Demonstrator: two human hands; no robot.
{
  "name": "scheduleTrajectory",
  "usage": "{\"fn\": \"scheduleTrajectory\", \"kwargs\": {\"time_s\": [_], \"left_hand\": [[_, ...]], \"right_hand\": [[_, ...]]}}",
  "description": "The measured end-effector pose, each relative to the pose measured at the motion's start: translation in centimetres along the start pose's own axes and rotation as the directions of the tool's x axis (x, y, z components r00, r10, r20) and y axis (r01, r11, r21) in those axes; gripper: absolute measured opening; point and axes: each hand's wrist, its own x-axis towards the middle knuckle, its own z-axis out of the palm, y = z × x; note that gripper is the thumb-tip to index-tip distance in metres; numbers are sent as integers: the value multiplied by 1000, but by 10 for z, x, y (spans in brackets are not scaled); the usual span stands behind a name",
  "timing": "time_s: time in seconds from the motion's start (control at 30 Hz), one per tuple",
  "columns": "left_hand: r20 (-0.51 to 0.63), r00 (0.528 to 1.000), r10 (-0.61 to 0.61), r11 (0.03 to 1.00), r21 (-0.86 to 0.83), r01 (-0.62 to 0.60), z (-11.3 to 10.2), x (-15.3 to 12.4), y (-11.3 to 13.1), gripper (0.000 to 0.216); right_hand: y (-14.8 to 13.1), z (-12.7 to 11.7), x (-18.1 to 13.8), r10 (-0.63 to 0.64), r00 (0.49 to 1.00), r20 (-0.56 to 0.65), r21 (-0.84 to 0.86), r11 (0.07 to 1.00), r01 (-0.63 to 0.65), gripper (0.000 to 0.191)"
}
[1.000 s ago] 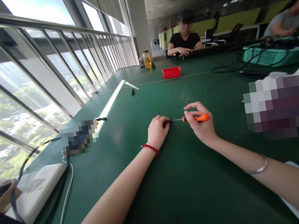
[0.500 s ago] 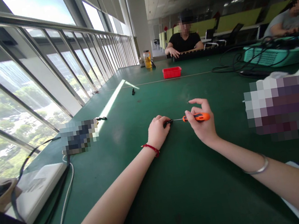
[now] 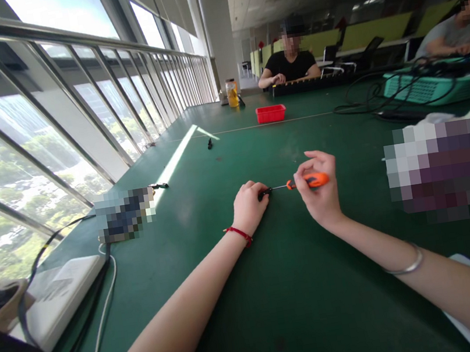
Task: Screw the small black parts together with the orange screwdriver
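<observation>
On the green tabletop (image 3: 211, 250), my left hand (image 3: 249, 204) is closed round a small black part (image 3: 265, 193), whose exact kind I cannot make out. My right hand (image 3: 320, 189) grips a screwdriver (image 3: 313, 180) with an orange and black handle, held between thumb and fingers. Its thin metal shaft lies nearly level and points left, the tip meeting the black part at my left fingertips. The index finger of my right hand is raised off the handle. My left fingers hide much of the black part.
Ahead stand a red tray (image 3: 270, 114) and a jar of yellow liquid (image 3: 232, 94). Small black pieces (image 3: 209, 143) lie on the table. A white power strip (image 3: 61, 313) with cables is at left, a teal basket (image 3: 433, 84) at far right. Two people sit across the table.
My right hand has turned slightly on the screwdriver handle, its fingers shifting upward and right. My left hand and the black part stay put. The person opposite has drawn their hands together.
</observation>
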Motion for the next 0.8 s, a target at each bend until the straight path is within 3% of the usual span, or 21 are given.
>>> {"fn": "scheduleTrajectory", "kwargs": {"time_s": [0.3,0.43,0.6,0.8], "left_hand": [[-23,999,-34,999,26,34,-1,-2,2,14],[-50,996,-68,997,19,69,-1,-1,0,13],[-61,993,-96,995,13,97,-2,0,0,12],[-46,996,-73,996,43,75,-1,-1,3,14]], "right_hand": [[2,-6,0,126,982,138,70,988,-137,24],[5,-5,2,147,984,96,80,985,-155,17],[11,-3,1,136,991,0,65,989,-136,27],[9,-4,2,180,983,38,65,981,-182,22]]}}
